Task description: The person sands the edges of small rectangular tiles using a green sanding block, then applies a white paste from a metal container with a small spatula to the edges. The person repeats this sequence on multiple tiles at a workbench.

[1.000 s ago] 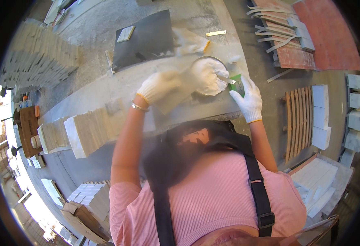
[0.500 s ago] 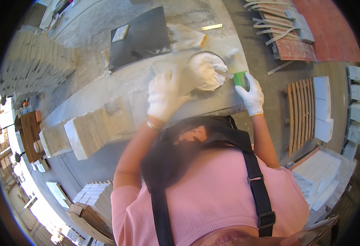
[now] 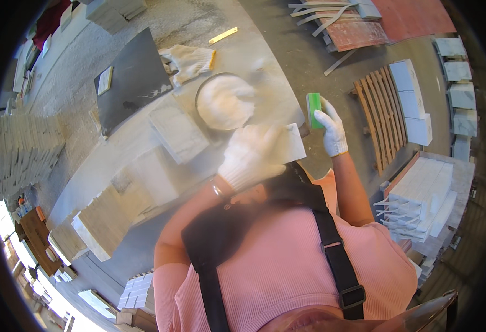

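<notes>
My left hand (image 3: 251,155), in a white knit glove and blurred by motion, is closed on a white marble tile (image 3: 295,141) by the table's near edge. The tile sticks out past the fingers on the right. My gloved right hand (image 3: 332,130) grips a green rectangular block (image 3: 314,110) with a pale edge, held up right of the table. Beyond the left hand stands a round dark-rimmed bowl (image 3: 226,102) of white paste or powder. A stack of marble tiles (image 3: 179,127) lies left of the bowl.
A dark slab (image 3: 134,80) lies on the dusty table, with a small tile (image 3: 105,80) on it. Near it are an empty glove (image 3: 190,62) and a yellow strip (image 3: 223,36). Tile rows (image 3: 107,213) line the near left edge. A wooden pallet (image 3: 379,119) stands right.
My left hand and its tile have moved right and nearer my body. My right hand has drawn the green block away from the bowl. The view has shifted, so the table appears farther left.
</notes>
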The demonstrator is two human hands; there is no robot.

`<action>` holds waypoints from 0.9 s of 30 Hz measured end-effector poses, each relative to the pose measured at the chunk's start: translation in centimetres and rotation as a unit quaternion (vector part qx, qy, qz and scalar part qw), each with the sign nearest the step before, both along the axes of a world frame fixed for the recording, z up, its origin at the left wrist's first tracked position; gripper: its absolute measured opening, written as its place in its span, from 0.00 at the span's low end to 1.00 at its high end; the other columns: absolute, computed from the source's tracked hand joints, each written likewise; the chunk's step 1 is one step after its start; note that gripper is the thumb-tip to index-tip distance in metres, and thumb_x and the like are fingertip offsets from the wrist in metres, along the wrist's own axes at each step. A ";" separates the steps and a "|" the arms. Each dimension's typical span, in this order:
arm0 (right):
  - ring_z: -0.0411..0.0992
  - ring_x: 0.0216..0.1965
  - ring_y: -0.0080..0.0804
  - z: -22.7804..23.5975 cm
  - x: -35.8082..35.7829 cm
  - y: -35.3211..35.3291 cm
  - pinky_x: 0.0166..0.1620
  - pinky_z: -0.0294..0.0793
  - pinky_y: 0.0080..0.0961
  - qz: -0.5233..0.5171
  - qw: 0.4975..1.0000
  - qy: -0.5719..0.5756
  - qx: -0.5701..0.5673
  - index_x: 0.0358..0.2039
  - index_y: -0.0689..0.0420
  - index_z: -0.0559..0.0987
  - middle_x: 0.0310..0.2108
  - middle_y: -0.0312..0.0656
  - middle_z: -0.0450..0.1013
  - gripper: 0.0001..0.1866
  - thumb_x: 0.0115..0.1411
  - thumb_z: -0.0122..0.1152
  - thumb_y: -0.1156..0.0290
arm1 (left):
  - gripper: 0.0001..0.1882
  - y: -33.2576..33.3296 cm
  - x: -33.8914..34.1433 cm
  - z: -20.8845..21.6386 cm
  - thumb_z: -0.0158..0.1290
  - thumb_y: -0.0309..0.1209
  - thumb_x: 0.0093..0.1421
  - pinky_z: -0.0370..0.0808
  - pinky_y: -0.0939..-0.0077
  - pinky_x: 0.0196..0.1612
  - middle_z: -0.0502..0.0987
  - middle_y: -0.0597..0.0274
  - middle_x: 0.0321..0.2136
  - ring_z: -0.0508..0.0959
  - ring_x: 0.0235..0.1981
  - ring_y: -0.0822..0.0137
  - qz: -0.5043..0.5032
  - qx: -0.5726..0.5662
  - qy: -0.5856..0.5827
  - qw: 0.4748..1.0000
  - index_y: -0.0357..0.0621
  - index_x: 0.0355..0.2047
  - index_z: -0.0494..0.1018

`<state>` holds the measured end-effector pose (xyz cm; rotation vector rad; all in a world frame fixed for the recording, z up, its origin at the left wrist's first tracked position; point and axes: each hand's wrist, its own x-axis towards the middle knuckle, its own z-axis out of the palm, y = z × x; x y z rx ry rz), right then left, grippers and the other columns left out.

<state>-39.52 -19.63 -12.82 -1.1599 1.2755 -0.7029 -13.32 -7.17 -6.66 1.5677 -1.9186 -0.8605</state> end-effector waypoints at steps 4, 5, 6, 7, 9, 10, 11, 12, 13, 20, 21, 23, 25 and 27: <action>0.69 0.64 0.33 -1.0 -1.7 -1.5 0.66 0.66 0.30 -0.006 0.997 -0.067 0.049 0.71 0.63 0.68 0.66 0.44 0.71 0.37 0.64 0.64 0.62 | 0.34 -2.8 -5.0 -3.2 0.68 0.37 0.42 0.76 0.50 0.44 0.79 0.52 0.38 0.80 0.42 0.46 0.043 -0.037 -0.014 0.998 0.44 0.52 0.74; 0.69 0.64 0.33 -1.3 -2.1 -1.9 0.66 0.66 0.31 -0.010 0.995 -0.077 0.063 0.71 0.63 0.68 0.66 0.44 0.71 0.37 0.64 0.63 0.61 | 0.34 -3.5 -5.9 -4.1 0.68 0.39 0.42 0.77 0.49 0.45 0.79 0.50 0.40 0.80 0.44 0.46 0.052 -0.027 -0.032 0.998 0.45 0.52 0.75; 0.69 0.64 0.33 -1.7 -2.5 -2.3 0.67 0.65 0.31 -0.002 0.994 -0.091 0.065 0.71 0.63 0.67 0.66 0.44 0.71 0.37 0.64 0.62 0.60 | 0.34 -4.2 -6.7 -5.1 0.68 0.41 0.42 0.77 0.48 0.46 0.79 0.49 0.42 0.80 0.45 0.45 0.059 -0.017 -0.051 0.997 0.46 0.52 0.76; 0.68 0.65 0.33 -2.0 -3.0 -2.8 0.67 0.65 0.31 0.003 0.992 -0.102 0.072 0.71 0.63 0.67 0.66 0.44 0.70 0.37 0.65 0.62 0.60 | 0.35 -5.0 -7.4 -6.1 0.68 0.41 0.42 0.77 0.48 0.47 0.80 0.50 0.43 0.79 0.46 0.45 0.069 -0.030 -0.056 0.996 0.46 0.53 0.76; 0.68 0.66 0.34 -2.6 -3.7 -3.6 0.68 0.64 0.31 0.005 0.990 -0.109 0.087 0.71 0.63 0.66 0.66 0.44 0.70 0.38 0.64 0.62 0.58 | 0.36 -6.5 -8.3 -8.0 0.68 0.40 0.43 0.76 0.49 0.48 0.80 0.51 0.44 0.79 0.48 0.46 0.087 -0.053 -0.066 0.993 0.46 0.54 0.75; 0.69 0.63 0.33 -2.9 -4.1 -3.9 0.66 0.66 0.31 0.008 0.990 -0.107 0.087 0.72 0.63 0.66 0.64 0.43 0.71 0.39 0.64 0.62 0.58 | 0.37 -7.0 -8.7 -8.7 0.68 0.40 0.43 0.76 0.49 0.49 0.80 0.51 0.46 0.79 0.49 0.46 0.103 -0.078 -0.078 0.989 0.46 0.55 0.75; 0.71 0.61 0.33 -3.2 -4.3 -4.3 0.63 0.69 0.32 0.013 0.990 -0.106 0.088 0.72 0.63 0.65 0.63 0.43 0.72 0.40 0.64 0.62 0.57 | 0.38 -7.4 -8.9 -9.2 0.68 0.40 0.43 0.76 0.49 0.49 0.80 0.52 0.47 0.78 0.51 0.46 0.117 -0.099 -0.092 0.984 0.46 0.57 0.75; 0.73 0.58 0.32 -3.4 -4.6 -4.7 0.61 0.72 0.32 0.023 0.990 -0.111 0.083 0.72 0.63 0.64 0.61 0.43 0.72 0.40 0.64 0.61 0.56 | 0.39 -7.7 -8.9 -9.6 0.68 0.40 0.43 0.77 0.49 0.50 0.79 0.52 0.49 0.78 0.53 0.47 0.129 -0.118 -0.109 0.979 0.46 0.58 0.74; 0.72 0.58 0.32 -3.6 -4.8 -5.0 0.61 0.71 0.32 0.030 0.989 -0.108 0.096 0.72 0.63 0.65 0.60 0.42 0.72 0.41 0.63 0.62 0.55 | 0.41 -8.2 -8.9 -10.0 0.70 0.43 0.43 0.76 0.49 0.52 0.78 0.53 0.54 0.76 0.57 0.47 0.110 -0.053 -0.123 0.985 0.46 0.60 0.73; 0.70 0.57 0.29 -4.9 -6.0 -5.4 0.59 0.70 0.29 0.058 0.982 -0.140 0.116 0.71 0.63 0.65 0.59 0.41 0.72 0.42 0.62 0.63 0.54 | 0.46 -6.6 -8.8 -10.0 0.73 0.51 0.42 0.67 0.41 0.63 0.74 0.52 0.61 0.69 0.65 0.41 0.150 -0.072 -0.120 0.979 0.44 0.61 0.74; 0.70 0.57 0.29 -5.1 -6.1 -5.3 0.59 0.70 0.29 0.053 0.982 -0.141 0.113 0.71 0.63 0.65 0.59 0.41 0.72 0.42 0.62 0.63 0.54 | 0.46 -6.4 -8.8 -10.1 0.72 0.51 0.43 0.66 0.41 0.64 0.74 0.53 0.63 0.69 0.65 0.42 0.154 -0.089 -0.114 0.977 0.45 0.61 0.74; 0.70 0.58 0.29 -5.6 -6.6 -4.9 0.59 0.70 0.28 0.051 0.980 -0.157 0.113 0.71 0.63 0.65 0.59 0.41 0.72 0.42 0.61 0.63 0.53 | 0.43 -6.2 -8.9 -10.4 0.72 0.49 0.43 0.68 0.45 0.61 0.75 0.54 0.58 0.71 0.61 0.44 0.154 -0.135 -0.159 0.966 0.45 0.59 0.75; 0.70 0.59 0.29 -6.1 -7.1 -4.3 0.60 0.69 0.29 0.047 0.977 -0.171 0.115 0.71 0.64 0.65 0.60 0.41 0.72 0.43 0.61 0.64 0.53 | 0.42 -5.9 -9.1 -10.8 0.72 0.48 0.44 0.68 0.47 0.60 0.75 0.54 0.56 0.71 0.59 0.45 0.153 -0.158 -0.173 0.960 0.46 0.59 0.75; 0.69 0.61 0.30 -6.4 -7.4 -3.5 0.62 0.68 0.29 0.050 0.972 -0.199 0.111 0.72 0.64 0.65 0.61 0.42 0.71 0.43 0.61 0.64 0.54 | 0.41 -5.9 -9.1 -11.3 0.72 0.45 0.44 0.67 0.46 0.62 0.75 0.54 0.56 0.71 0.60 0.45 0.151 -0.158 -0.157 0.963 0.46 0.59 0.75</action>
